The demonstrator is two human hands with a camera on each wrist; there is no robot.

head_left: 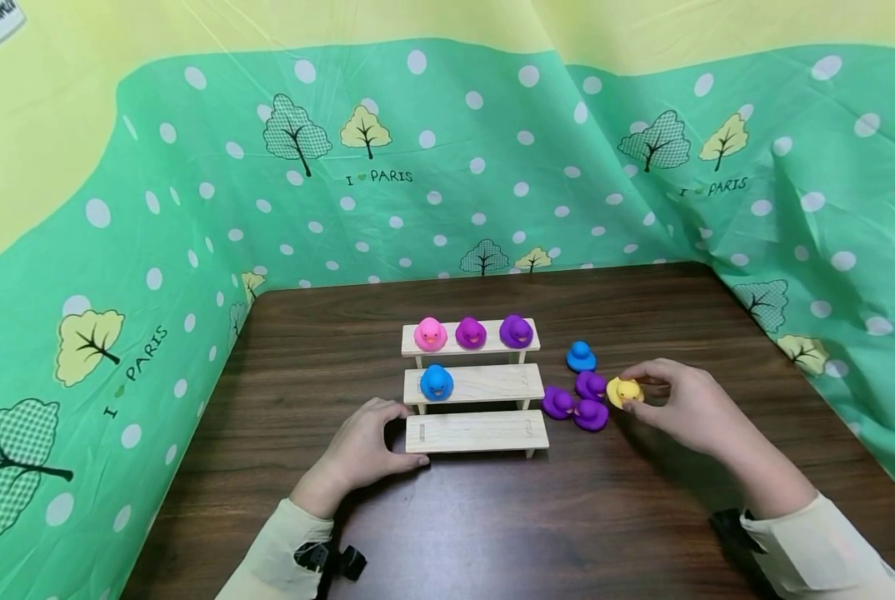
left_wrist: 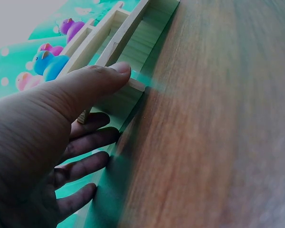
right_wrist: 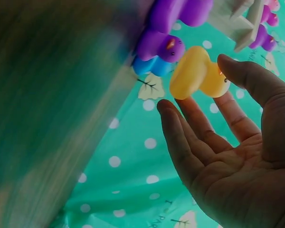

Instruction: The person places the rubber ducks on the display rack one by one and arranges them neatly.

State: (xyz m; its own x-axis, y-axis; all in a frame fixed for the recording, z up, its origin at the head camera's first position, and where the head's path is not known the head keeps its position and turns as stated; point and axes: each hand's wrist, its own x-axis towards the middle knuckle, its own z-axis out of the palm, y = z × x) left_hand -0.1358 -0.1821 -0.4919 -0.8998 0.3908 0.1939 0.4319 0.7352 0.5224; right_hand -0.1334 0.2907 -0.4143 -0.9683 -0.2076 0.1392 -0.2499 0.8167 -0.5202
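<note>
A yellow rubber duck [head_left: 624, 392] is pinched between the thumb and fingers of my right hand [head_left: 691, 408], right beside a group of purple ducks [head_left: 591, 414]. In the right wrist view, my thumb touches the head of the yellow duck [right_wrist: 192, 76] and fingers lie behind it. My left hand [head_left: 365, 442] is at the left end of a three-step wooden stand [head_left: 477, 432], with the thumb by the lowest step's front corner. In the left wrist view, the thumb overlaps the stand [left_wrist: 133, 52] and the other fingers extend loosely beside its end.
The top step holds a pink duck [head_left: 430, 334], a magenta duck [head_left: 471, 333] and a purple duck [head_left: 517, 332]. A blue duck [head_left: 436, 382] sits on the middle step's left. Another blue duck [head_left: 581, 357] stands right of the stand. Green patterned cloth [head_left: 432, 217] surrounds the dark wooden table [head_left: 537, 533].
</note>
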